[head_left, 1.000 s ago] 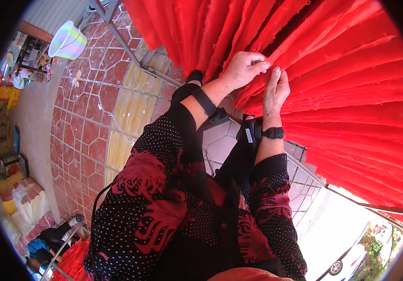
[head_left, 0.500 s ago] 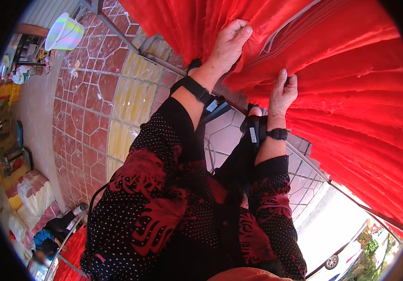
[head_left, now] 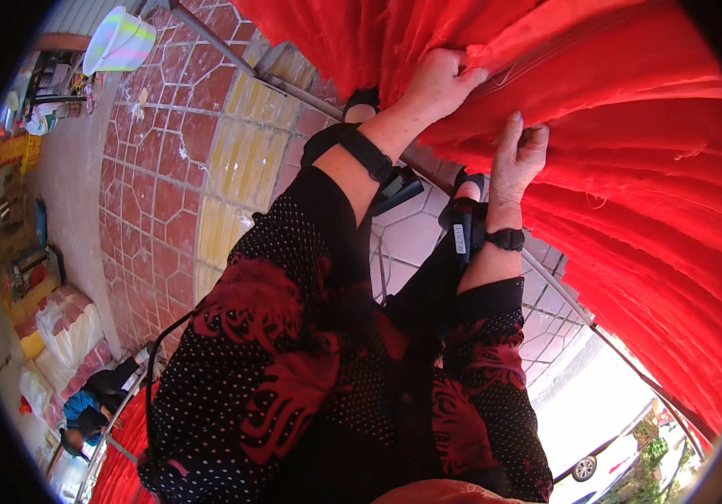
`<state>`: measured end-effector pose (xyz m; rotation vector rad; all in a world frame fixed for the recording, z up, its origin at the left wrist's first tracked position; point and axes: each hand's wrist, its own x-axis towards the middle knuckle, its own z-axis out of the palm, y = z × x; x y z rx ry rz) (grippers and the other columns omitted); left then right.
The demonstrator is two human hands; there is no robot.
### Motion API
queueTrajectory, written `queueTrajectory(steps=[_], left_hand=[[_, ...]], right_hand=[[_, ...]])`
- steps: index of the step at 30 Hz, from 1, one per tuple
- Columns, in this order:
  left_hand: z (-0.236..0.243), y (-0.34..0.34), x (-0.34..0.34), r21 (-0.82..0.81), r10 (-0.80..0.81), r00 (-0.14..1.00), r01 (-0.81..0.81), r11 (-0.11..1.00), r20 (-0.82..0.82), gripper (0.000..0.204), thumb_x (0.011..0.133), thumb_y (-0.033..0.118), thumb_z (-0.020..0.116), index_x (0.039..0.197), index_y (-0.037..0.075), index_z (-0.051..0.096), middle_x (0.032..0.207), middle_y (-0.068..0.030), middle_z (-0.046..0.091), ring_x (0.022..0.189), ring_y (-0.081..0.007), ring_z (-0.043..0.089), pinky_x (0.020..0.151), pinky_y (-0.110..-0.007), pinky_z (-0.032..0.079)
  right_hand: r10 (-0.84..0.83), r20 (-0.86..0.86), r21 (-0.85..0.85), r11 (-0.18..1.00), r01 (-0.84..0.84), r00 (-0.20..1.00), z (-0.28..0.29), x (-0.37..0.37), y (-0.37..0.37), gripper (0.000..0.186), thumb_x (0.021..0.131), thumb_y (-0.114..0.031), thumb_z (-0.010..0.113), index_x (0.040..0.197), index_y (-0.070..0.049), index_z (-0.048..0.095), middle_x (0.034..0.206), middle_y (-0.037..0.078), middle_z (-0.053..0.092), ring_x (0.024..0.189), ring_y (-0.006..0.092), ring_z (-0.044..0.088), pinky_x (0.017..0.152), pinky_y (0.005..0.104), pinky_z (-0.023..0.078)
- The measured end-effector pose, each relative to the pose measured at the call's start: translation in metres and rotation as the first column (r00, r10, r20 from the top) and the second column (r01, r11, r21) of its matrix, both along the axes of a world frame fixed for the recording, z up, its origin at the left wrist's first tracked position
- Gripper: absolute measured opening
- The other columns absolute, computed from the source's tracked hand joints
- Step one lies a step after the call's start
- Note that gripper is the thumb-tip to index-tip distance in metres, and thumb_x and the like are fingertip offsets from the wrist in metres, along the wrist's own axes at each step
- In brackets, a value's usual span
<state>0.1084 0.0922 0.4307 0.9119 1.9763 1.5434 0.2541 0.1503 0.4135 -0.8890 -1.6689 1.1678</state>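
Nearest you, on this side of the red cloth, is your dotted black shirt. The cloth spreads in long folds ahead of you and to your right. Your right hand is at its near edge, thumb up and fingers curled (whether they grip any fabric, I cannot tell). Your left hand, farther along that edge, pinches a fold between thumb and fingers. A metal bar runs along the cloth's near side. Well left of the cloth, past the tiled floor, is a pastel bucket.
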Motion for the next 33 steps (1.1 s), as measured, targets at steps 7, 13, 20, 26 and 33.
queueTrajectory(steps=[7,13,20,26,33], left_hand=[[-0.012,-0.013,-0.027,-0.087,0.131,0.965,-0.154,0.984,-0.229,0.037,0.081,0.034,0.067,0.080,-0.002,0.066,0.058,-0.0112,0.059,0.052,-0.0164,0.055,0.054,-0.031,0.045],[-0.009,-0.023,-0.037,-0.053,0.177,0.953,-0.195,0.979,-0.246,0.046,0.080,0.039,0.068,0.063,-0.003,0.059,0.049,-0.0110,0.049,0.045,-0.0172,0.046,0.048,-0.034,0.041],[-0.004,-0.029,-0.046,-0.135,0.178,0.943,-0.223,0.965,-0.282,0.038,0.080,0.040,0.062,0.078,0.002,0.067,0.067,-0.0213,0.060,0.068,-0.0366,0.061,0.065,-0.042,0.048],[-0.007,-0.030,-0.051,-0.166,0.213,0.905,-0.289,0.943,-0.367,0.040,0.081,0.042,0.061,0.079,0.003,0.068,0.068,-0.0210,0.061,0.069,-0.0372,0.061,0.065,-0.043,0.048],[-0.015,-0.035,-0.060,0.003,0.330,0.829,-0.369,0.929,-0.451,0.048,0.078,0.041,0.068,0.061,-0.002,0.055,0.049,-0.0164,0.046,0.044,-0.0255,0.042,0.048,-0.037,0.040]], right_hand=[[-0.054,-0.053,-0.009,0.999,0.053,0.997,-0.008,0.000,0.007,0.017,0.091,-0.016,0.059,0.085,-0.004,0.050,0.060,-0.002,0.049,0.054,0.0050,0.044,0.051,0.0204,0.040],[-0.085,-0.037,0.016,0.996,0.085,0.996,-0.014,0.004,0.013,0.018,0.092,-0.019,0.058,0.087,-0.003,0.051,0.063,-0.001,0.051,0.056,0.0061,0.045,0.052,0.0210,0.041],[-0.149,0.002,-0.009,0.989,0.149,0.989,-0.013,0.012,0.018,0.020,0.092,-0.021,0.057,0.089,-0.002,0.051,0.063,0.000,0.051,0.056,0.0069,0.044,0.052,0.0217,0.041],[-0.181,-0.025,0.025,0.983,0.182,0.983,-0.008,0.020,0.021,0.024,0.092,-0.025,0.057,0.085,-0.004,0.049,0.066,0.001,0.052,0.051,0.0074,0.047,0.048,0.0211,0.040],[-0.223,-0.049,-0.049,0.974,0.221,0.974,-0.003,0.030,0.022,0.023,0.092,-0.026,0.057,0.089,-0.004,0.050,0.068,0.002,0.052,0.051,0.0087,0.048,0.049,0.0218,0.040]])
